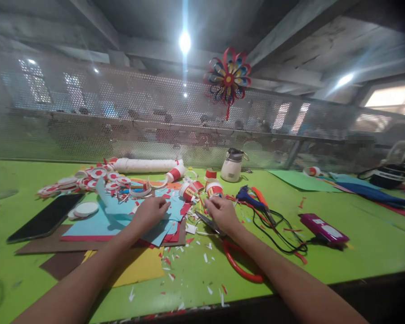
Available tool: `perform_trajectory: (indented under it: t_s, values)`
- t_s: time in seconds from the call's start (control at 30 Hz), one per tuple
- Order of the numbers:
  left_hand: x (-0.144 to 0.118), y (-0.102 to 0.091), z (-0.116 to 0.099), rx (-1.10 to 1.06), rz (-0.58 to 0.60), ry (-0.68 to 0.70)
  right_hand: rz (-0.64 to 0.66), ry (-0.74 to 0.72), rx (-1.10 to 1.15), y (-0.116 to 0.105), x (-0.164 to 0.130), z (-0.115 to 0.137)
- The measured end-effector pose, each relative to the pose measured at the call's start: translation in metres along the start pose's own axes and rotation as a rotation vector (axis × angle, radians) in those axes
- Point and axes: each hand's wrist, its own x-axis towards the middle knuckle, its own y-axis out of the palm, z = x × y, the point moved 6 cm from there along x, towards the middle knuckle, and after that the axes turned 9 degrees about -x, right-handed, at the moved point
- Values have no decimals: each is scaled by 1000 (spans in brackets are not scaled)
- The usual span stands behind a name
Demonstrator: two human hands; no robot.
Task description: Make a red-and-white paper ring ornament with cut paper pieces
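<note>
Red-handled scissors (227, 253) show beneath the right hand (223, 215); grip closure I cannot tell.

This looks like a craft workshop: coloured paper (87, 228), scissors (209, 222) and paper scraps (205, 258) lie on a long green table (374, 243). A looped flower decoration (228, 80) hangs above, with perforated metal panels (138, 99) and bare concrete beams (290, 40) beyond.

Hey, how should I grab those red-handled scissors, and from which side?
Probably best by the red handle, coming from your near side with the right hand. The handle's wide curve lies toward you, while the pointed blades aim forward and left. Your right hand and forearm hide part of the scissors, so I'd draw that arm back first.
</note>
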Motion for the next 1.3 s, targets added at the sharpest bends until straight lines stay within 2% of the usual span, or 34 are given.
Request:
perform_trajectory:
  t_s: [0.17,0.3,0.5,0.63,0.77,0.97,1.07,1.13,1.2,1.3]
  values:
    - [0,6,0,30,95,57,193,-129,-120,21,-11,12]
    - [1,7,-1,58,132,85,270,-192,-169,25,-16,16]
    - [-1,5,-3,105,171,43,376,-295,-227,31,-23,23]
    - [-1,4,-3,131,179,39,378,-338,-250,30,-23,28]
    - [-4,7,-9,130,186,103,367,-349,-278,30,-23,28]
    - [-15,16,-19,97,209,178,312,-260,-218,30,-21,21]
    - [-21,21,-26,102,226,226,267,-163,-220,22,-11,19]
    - [-25,25,-31,115,252,283,275,-163,-281,18,1,26]
    - [-28,30,-35,112,280,341,355,-254,-379,20,16,41]
    - [-31,34,-38,103,308,377,581,-402,-587,42,32,60]
